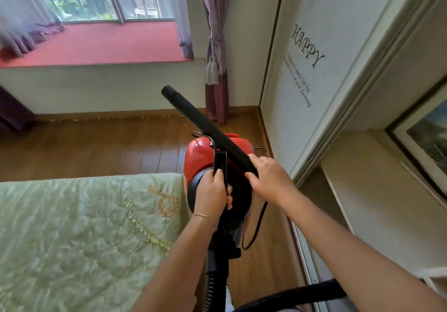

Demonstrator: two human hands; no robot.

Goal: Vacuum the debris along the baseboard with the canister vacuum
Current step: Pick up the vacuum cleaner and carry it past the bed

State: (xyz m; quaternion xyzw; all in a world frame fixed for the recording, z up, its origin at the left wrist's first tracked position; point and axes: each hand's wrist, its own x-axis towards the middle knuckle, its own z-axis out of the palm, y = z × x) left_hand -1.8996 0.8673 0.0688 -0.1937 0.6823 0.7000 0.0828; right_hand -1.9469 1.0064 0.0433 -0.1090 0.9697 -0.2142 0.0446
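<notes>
We see the left hand point(214, 192) gripping the black handle of the red canister vacuum point(205, 152), lifted above the wooden floor point(96, 152), while the right hand point(268, 178) clasps the black tube point(205, 125), which angles up toward the baseboard point(108, 114) beside the green bed point(72, 227).

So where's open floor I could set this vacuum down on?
The widest bare patch is the wood floor between the bed and the baseboard under the window seat. The strip between the bed and the wardrobe door is tight, taken up by the red canister vacuum, its hose and cord.
</notes>
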